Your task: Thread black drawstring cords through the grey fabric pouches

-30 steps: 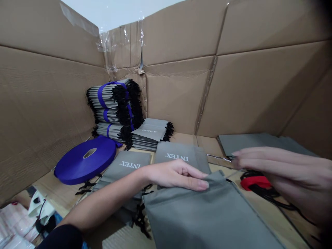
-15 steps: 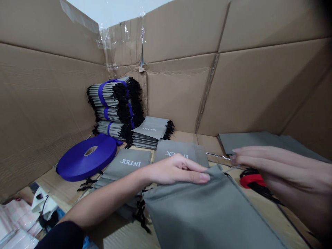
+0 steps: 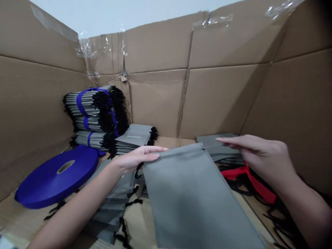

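Observation:
A grey fabric pouch (image 3: 192, 197) hangs tilted in front of me, its hemmed top edge uppermost. My left hand (image 3: 141, 157) pinches the pouch at the left end of that hem, thumb on the near side. My right hand (image 3: 256, 147) is closed with fingertips together, just off the hem's right corner. A thin pale rod or wire (image 3: 213, 145) runs from that corner to the right fingertips; how far it reaches inside the hem is hidden. Black cord (image 3: 138, 170) shows at the left end of the hem.
Banded pouch bundles (image 3: 90, 119) and a loose pouch stack (image 3: 136, 135) stand at the back left. Nearer lie a purple strap roll (image 3: 41, 183) and overlapping pouches (image 3: 106, 211). At right are flat grey pieces (image 3: 218, 138), a red band (image 3: 259, 188) and black cords. Cardboard walls (image 3: 155, 103) enclose the surface.
My view has turned right and up. The left hand has slid to the left end of the hem, which is now straighter. The right hand stays near the right corner, with the thin rod now visible.

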`<state>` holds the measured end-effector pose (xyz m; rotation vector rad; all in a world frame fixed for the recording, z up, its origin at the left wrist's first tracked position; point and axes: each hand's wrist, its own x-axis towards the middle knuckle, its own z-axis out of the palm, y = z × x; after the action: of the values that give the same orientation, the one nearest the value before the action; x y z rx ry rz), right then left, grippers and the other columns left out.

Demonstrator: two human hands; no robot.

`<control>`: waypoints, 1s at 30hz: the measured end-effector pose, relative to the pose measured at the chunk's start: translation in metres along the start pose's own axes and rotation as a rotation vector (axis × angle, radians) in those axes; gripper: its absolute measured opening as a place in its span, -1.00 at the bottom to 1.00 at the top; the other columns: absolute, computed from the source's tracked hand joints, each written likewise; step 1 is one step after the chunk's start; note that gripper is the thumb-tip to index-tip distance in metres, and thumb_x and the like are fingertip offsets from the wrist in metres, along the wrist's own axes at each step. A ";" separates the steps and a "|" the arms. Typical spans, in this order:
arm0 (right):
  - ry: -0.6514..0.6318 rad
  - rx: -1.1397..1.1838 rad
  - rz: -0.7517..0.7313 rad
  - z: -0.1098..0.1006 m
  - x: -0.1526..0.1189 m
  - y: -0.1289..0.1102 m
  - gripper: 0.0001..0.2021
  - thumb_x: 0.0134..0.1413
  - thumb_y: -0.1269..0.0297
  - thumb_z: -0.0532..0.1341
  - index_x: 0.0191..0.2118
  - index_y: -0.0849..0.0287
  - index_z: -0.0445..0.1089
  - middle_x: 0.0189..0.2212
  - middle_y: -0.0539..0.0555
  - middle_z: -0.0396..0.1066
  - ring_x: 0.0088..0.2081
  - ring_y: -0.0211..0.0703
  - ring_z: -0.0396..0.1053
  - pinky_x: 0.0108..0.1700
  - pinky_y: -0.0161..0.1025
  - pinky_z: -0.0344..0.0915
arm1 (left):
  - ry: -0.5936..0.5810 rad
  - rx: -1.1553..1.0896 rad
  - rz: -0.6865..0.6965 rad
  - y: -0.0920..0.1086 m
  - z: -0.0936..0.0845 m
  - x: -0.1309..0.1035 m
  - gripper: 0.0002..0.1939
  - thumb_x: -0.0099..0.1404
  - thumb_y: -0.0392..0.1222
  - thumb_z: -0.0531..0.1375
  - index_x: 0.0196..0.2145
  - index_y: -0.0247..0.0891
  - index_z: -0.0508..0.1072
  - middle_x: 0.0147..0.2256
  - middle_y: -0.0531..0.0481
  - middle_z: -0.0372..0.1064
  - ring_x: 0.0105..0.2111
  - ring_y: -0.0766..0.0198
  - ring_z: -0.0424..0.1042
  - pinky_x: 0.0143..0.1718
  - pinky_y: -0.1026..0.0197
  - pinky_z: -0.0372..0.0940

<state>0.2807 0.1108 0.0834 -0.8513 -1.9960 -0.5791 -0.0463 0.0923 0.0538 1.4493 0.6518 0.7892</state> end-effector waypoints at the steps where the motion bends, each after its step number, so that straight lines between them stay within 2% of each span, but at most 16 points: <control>1: -0.013 0.041 0.037 -0.001 -0.001 0.003 -0.69 0.02 0.44 0.04 -0.34 0.07 0.54 -0.44 -0.01 0.56 -0.42 -0.20 0.48 -0.37 -0.26 0.37 | 0.045 -0.004 -0.019 -0.001 -0.004 0.002 -0.60 0.16 -0.10 0.26 -0.05 -0.23 0.45 -0.02 -0.12 0.39 -0.13 0.21 0.40 -0.16 0.30 0.23; 3: -0.014 0.117 0.099 0.000 -0.002 0.007 -0.71 0.00 0.43 0.06 -0.38 0.06 0.55 -0.45 -0.01 0.56 -0.41 -0.19 0.49 -0.34 -0.27 0.39 | 0.116 -0.016 -0.029 -0.003 -0.007 0.005 -0.62 0.12 -0.08 0.28 -0.12 -0.29 0.50 -0.13 -0.14 0.47 -0.26 0.26 0.44 -0.24 0.32 0.25; 6: 0.026 0.212 0.128 0.001 -0.004 0.011 -0.69 -0.09 0.50 0.07 -0.45 0.05 0.55 -0.47 -0.02 0.56 -0.40 -0.20 0.48 -0.31 -0.27 0.40 | 0.140 -0.056 -0.048 -0.005 -0.007 0.007 -0.66 0.08 -0.13 0.32 -0.18 -0.33 0.53 -0.21 -0.13 0.51 -0.36 0.34 0.44 -0.31 0.36 0.25; 9: 0.063 0.296 0.107 0.000 -0.004 0.012 -0.66 -0.16 0.55 0.05 -0.51 0.06 0.54 -0.51 -0.02 0.55 -0.42 -0.21 0.48 -0.28 -0.28 0.40 | 0.126 -0.123 -0.107 -0.005 -0.005 0.007 -0.66 0.04 -0.18 0.34 -0.19 -0.34 0.54 -0.27 -0.10 0.53 -0.40 0.36 0.44 -0.33 0.38 0.26; 16: 0.062 0.371 0.079 -0.006 -0.002 0.007 -0.68 -0.14 0.57 0.08 -0.51 0.06 0.54 -0.52 -0.02 0.53 -0.44 -0.20 0.47 -0.35 -0.29 0.40 | 0.125 -0.247 -0.236 -0.006 -0.004 0.008 -0.74 -0.10 -0.29 0.39 -0.37 -0.39 0.57 -0.42 -0.06 0.54 -0.49 0.39 0.44 -0.43 0.41 0.27; 20: 0.061 0.392 0.063 -0.006 -0.001 -0.002 -0.72 -0.09 0.55 0.13 -0.49 0.06 0.53 -0.51 -0.02 0.52 -0.42 -0.19 0.46 -0.34 -0.27 0.40 | 0.179 -0.259 -0.249 -0.010 -0.004 0.009 -0.78 -0.11 -0.32 0.39 -0.41 -0.36 0.58 -0.44 -0.03 0.53 -0.51 0.40 0.44 -0.44 0.42 0.28; 26: 0.097 0.357 0.047 -0.006 0.000 -0.013 -0.73 -0.08 0.53 0.13 -0.49 0.05 0.52 -0.51 -0.03 0.51 -0.41 -0.17 0.44 -0.35 -0.23 0.37 | 0.032 -0.322 -0.249 -0.013 0.001 0.009 -0.69 -0.04 -0.31 0.37 -0.26 -0.42 0.55 -0.38 -0.09 0.53 -0.48 0.38 0.48 -0.39 0.42 0.33; 30: 0.107 0.420 0.068 0.000 -0.004 -0.014 -0.69 -0.14 0.58 0.13 -0.48 0.01 0.51 -0.50 -0.06 0.50 -0.41 -0.15 0.45 -0.33 -0.22 0.38 | 0.042 -0.312 -0.224 -0.005 0.007 0.005 -0.71 0.00 -0.31 0.35 -0.26 -0.44 0.55 -0.39 -0.10 0.54 -0.48 0.39 0.48 -0.38 0.43 0.34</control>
<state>0.2718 0.0999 0.0791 -0.6118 -1.8881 -0.1513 -0.0374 0.0921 0.0490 1.0587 0.6764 0.7116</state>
